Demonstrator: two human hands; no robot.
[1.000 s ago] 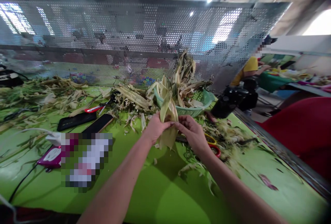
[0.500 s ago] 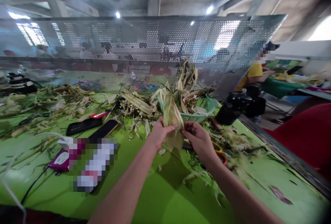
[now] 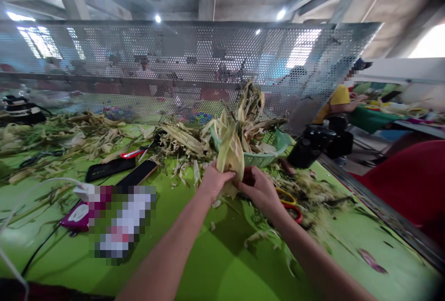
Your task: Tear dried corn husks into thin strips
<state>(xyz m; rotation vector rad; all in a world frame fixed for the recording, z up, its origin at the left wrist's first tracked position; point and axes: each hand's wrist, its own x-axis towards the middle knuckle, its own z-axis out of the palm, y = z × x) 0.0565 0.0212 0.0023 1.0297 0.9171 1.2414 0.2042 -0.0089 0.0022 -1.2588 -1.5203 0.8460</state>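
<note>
A pale, dried corn husk (image 3: 231, 152) stands upright between my hands above the green table, its pointed end upward. My left hand (image 3: 214, 181) pinches its lower left side, thumb across the front. My right hand (image 3: 256, 186) is closed on the lower right edge, thumb and fingertips together near the left thumb. Just behind the husk is a light green plastic basket (image 3: 267, 156) heaped with dry corn husks (image 3: 252, 106). Scissors with yellow and red handles (image 3: 290, 203) lie beside my right wrist, their blades hidden.
More dry husks (image 3: 184, 139) pile up along a perforated metal screen (image 3: 167, 60). At left lie two phones (image 3: 137, 175), a red cutter (image 3: 134, 153) and a purple power strip (image 3: 74, 215) with cables. A black bottle (image 3: 308, 146) and corn silk (image 3: 316, 190) are right. A person in yellow (image 3: 339, 99) sits beyond.
The husk's lower end has been gathered in, and its body now looks cupped rather than flat. My right hand has shifted slightly left and down, closer to my left. The view has turned a little.
</note>
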